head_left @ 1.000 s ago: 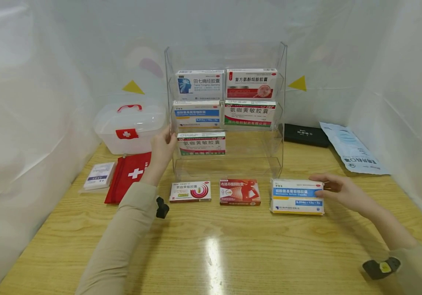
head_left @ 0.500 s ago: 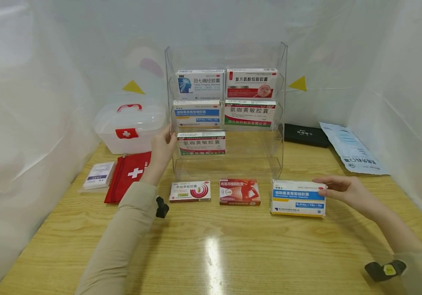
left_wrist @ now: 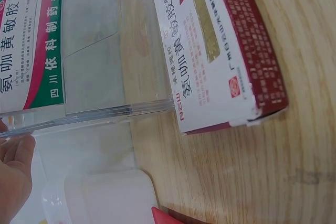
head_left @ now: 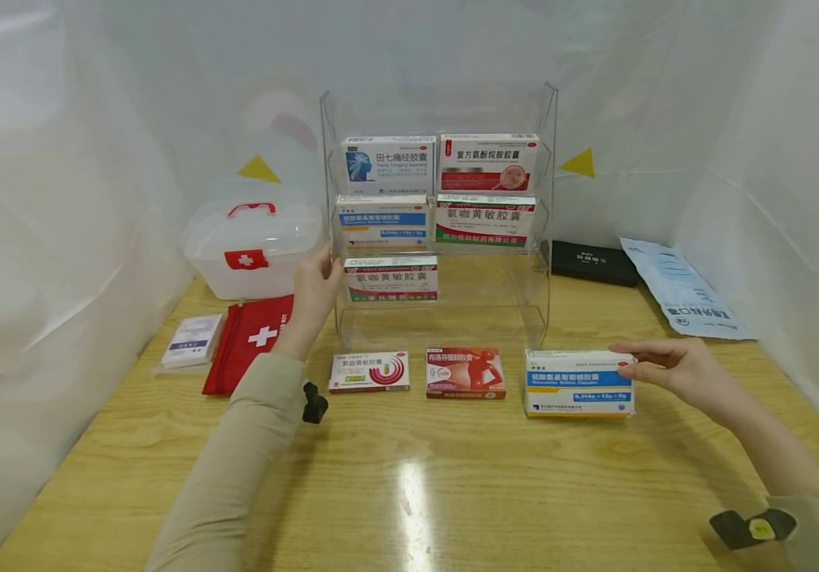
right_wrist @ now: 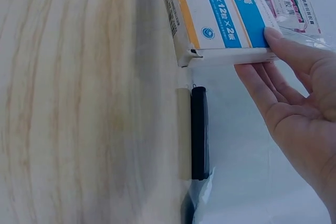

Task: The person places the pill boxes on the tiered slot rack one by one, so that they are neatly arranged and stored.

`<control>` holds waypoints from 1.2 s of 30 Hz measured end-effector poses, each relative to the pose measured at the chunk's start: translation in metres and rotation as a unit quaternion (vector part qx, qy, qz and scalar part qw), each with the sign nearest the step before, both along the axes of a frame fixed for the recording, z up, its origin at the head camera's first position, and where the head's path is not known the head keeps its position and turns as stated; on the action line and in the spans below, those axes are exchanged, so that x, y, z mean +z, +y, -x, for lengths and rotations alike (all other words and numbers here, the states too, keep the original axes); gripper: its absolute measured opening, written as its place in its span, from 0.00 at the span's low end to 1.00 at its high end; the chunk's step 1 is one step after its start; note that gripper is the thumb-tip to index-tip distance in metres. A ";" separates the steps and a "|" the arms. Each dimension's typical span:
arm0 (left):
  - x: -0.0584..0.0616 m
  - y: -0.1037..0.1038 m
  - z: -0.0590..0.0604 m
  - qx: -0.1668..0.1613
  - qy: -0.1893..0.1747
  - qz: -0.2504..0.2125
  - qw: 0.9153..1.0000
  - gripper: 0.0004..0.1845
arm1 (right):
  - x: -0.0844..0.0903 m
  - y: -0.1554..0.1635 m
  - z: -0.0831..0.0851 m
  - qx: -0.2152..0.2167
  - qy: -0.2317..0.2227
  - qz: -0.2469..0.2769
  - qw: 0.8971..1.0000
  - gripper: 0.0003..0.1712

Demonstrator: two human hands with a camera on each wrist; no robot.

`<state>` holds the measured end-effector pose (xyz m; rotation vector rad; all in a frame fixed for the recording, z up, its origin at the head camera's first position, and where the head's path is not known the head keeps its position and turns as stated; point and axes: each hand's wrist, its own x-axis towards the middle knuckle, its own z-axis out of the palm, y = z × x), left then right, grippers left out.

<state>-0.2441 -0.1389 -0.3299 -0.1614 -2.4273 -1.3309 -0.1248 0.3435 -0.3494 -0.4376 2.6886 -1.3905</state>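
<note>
My right hand [head_left: 629,370] pinches the right end of a blue and white medicine box [head_left: 573,384], which rests on the wooden table [head_left: 409,492]; the right wrist view shows the thumb on the box's [right_wrist: 220,9] face and the fingers [right_wrist: 257,85] under its end. My left hand [head_left: 325,274] holds the left side wall of a clear acrylic rack [head_left: 548,199]. Only its fingertips [left_wrist: 13,169] show in the left wrist view, against the rack's edge [left_wrist: 94,113]. Several medicine boxes stand on the rack's shelves, the lowest a green and white one [head_left: 391,280].
A red and white box [head_left: 369,371] and a red box [head_left: 465,372] lie in front of the rack. At left are a first-aid case [head_left: 252,246], a red pouch [head_left: 250,338] and a small packet [head_left: 192,340]. A black case [head_left: 593,262] and a blue-printed bag [head_left: 681,290] lie at right.
My right hand has shifted slightly right, and the blue and white box has turned square to the table's front edge. My left hand has stayed on the rack.
</note>
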 end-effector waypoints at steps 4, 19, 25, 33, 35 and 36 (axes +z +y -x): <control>0.000 0.000 0.000 0.001 0.004 0.002 1.000 0.24 | 0.008 -0.003 -0.002 -0.018 0.015 -0.006 1.000 0.21; -0.001 0.000 0.000 0.003 0.006 0.005 1.000 0.24 | 0.045 -0.011 0.009 -0.078 0.056 -0.022 0.995 0.19; 0.000 0.000 0.000 0.003 0.009 0.006 1.000 0.24 | 0.061 -0.017 0.016 -0.083 0.070 -0.032 0.994 0.19; 0.000 0.000 0.000 0.004 0.010 0.005 1.000 0.24 | 0.079 -0.030 0.029 -0.067 0.093 -0.002 0.993 0.18; 0.000 0.000 0.000 0.003 0.009 0.003 1.000 0.24 | 0.083 -0.033 0.033 -0.059 0.109 0.008 0.992 0.17; 0.000 0.000 0.000 0.004 0.009 0.004 1.000 0.24 | 0.085 -0.035 0.036 -0.055 0.116 0.011 0.992 0.17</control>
